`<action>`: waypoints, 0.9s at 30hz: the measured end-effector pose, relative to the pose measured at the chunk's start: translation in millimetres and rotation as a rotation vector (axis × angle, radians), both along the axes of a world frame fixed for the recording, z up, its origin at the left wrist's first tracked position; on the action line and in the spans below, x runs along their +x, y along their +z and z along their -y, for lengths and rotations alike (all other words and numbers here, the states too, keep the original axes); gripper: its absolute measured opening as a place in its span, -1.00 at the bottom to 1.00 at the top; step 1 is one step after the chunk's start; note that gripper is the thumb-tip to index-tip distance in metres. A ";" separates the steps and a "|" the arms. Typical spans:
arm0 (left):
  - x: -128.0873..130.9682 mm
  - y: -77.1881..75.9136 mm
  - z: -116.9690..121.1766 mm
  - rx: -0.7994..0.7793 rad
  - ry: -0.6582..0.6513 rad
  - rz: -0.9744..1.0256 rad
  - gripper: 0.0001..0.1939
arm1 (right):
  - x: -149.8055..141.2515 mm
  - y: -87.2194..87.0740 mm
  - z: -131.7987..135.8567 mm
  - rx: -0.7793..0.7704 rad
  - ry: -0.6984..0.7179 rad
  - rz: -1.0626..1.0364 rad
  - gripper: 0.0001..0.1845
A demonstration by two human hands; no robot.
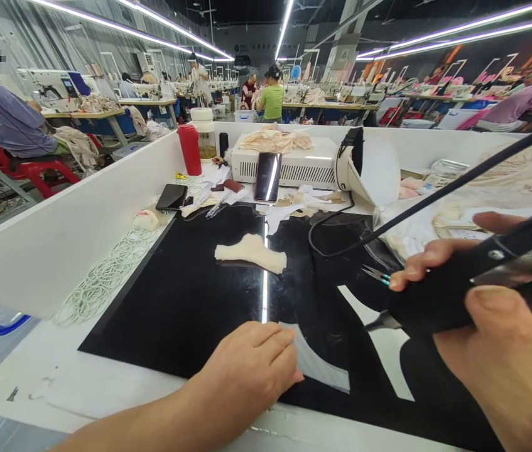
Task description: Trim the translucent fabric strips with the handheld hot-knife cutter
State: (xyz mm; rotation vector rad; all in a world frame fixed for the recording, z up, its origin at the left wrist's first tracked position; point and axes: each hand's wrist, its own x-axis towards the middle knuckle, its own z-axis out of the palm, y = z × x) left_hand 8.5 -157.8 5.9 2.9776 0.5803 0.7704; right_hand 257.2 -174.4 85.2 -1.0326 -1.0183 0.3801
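Note:
My left hand [247, 367] lies low on the black mat [176, 295], fingers curled together and pressing the edge of a thin clear curved strip [322, 367]. My right hand [492, 326] is closed round the black handle of a corded tool [439, 295], whose metal tip [381, 322] points left just above the mat, close to the strip. A cream fabric piece [251, 252] lies flat farther back on the mat. Small snips with teal tips [376, 274] lie near the tool.
A white box machine [294, 164] with cream fabric on top, a phone [268, 177] leaning on it, a red bottle [190, 149], a white lamp head [369, 169], a black cable [322, 232] and white cord loops [100, 276] ring the mat. White walls enclose the bench. People sit at other stations.

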 end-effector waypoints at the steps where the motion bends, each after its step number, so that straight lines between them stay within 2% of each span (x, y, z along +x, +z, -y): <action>1: -0.2 0.8 -0.1 -0.002 0.000 0.001 -0.75 | -9.2 1.9 -2.0 0.021 0.044 -0.042 -0.45; 6: -3.3 -0.5 -1.3 0.006 0.004 0.007 -0.76 | -49.0 -5.2 -11.7 0.067 0.243 -0.142 -0.47; 11: -3.8 -4.6 -1.9 0.002 0.006 -0.005 -0.77 | -68.1 -19.4 -21.0 0.109 0.346 -0.156 -0.51; 19: 1.3 2.6 1.7 0.037 0.011 0.011 -0.73 | -69.6 -23.9 -22.5 0.131 0.358 -0.169 -0.55; 27: 0.1 2.4 2.2 0.038 0.014 -0.010 -0.76 | -69.3 -24.7 -22.5 0.121 0.329 -0.146 -0.57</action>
